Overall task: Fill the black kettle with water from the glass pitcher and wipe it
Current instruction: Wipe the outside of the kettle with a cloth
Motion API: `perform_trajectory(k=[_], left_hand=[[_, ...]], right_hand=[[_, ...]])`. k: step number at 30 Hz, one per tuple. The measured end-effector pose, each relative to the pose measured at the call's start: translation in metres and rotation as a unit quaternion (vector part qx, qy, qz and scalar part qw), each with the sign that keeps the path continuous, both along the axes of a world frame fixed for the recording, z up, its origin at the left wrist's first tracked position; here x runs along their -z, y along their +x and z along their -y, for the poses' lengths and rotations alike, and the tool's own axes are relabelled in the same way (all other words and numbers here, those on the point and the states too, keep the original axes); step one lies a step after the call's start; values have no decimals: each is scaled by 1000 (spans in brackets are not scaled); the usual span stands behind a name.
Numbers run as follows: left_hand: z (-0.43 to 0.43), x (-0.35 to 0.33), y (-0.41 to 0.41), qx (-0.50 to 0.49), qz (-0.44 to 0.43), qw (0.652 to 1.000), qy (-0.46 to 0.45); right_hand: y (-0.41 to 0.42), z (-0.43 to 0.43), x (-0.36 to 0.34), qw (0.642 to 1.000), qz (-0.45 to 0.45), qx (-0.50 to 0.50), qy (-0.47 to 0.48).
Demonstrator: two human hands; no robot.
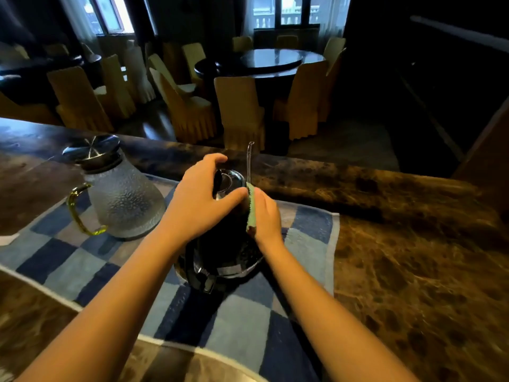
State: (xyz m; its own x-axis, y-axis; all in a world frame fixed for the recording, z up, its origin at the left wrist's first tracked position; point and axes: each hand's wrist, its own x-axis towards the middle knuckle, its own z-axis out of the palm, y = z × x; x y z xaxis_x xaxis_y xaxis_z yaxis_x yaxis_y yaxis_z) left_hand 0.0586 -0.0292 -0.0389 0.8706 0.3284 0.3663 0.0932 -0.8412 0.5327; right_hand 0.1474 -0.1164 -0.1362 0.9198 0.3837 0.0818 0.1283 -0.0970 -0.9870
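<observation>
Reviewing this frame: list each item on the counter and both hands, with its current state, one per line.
Black kettle: upright on the checked mat, lid on.
Glass pitcher: upright on the mat, metal lid on, untouched.
Green cloth: pressed against the kettle's right side.
Left hand: gripping the kettle's top.
Right hand: holding the cloth to the kettle.
Checked mat: flat on the counter.

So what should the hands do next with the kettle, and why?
Probably slide the green cloth down the black kettle. The right hand presses it near the top, the left hand steadies the lid, and the lower side looks unwiped.
</observation>
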Motion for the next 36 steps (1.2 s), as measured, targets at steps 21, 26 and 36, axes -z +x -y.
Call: perform_trajectory(k=[21, 26, 36], left_hand=[[-3, 2, -4, -43, -37, 998, -40], [-1, 2, -6, -45, -48, 996, -55], [-2, 2, -1, -45, -25, 997, -63]], right_hand=[[-88, 0, -10, 996, 54, 52, 56], [-40, 8, 18, 991, -66, 89, 73], [-19, -2, -11, 999, -11, 27, 14]])
